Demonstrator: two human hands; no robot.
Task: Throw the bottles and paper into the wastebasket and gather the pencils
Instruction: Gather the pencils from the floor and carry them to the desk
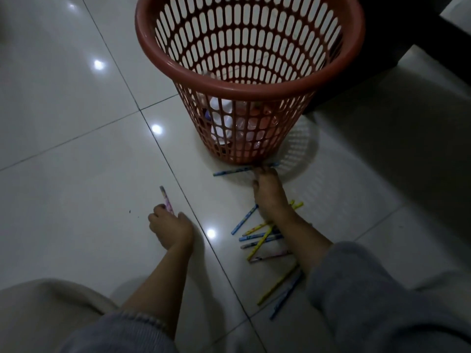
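A red slotted wastebasket (pixel 249 82) stands on the tiled floor; through its wall I see clear bottles (pixel 248 126) and white paper (pixel 221 118) lying inside. My left hand (pixel 169 224) is closed on a pink pencil (pixel 166 198) that sticks up from its fingers. My right hand (pixel 267 192) reaches forward, its fingertips on a blue pencil (pixel 237 170) lying against the basket's base. Several blue, yellow and pink pencils (pixel 262 236) lie scattered under and beside my right forearm.
Dark furniture (pixel 397 34) stands behind and right of the basket. Glossy white floor tiles (pixel 76 149) stretch to the left. My grey sleeves and a pale knee (pixel 51 309) fill the bottom of the view.
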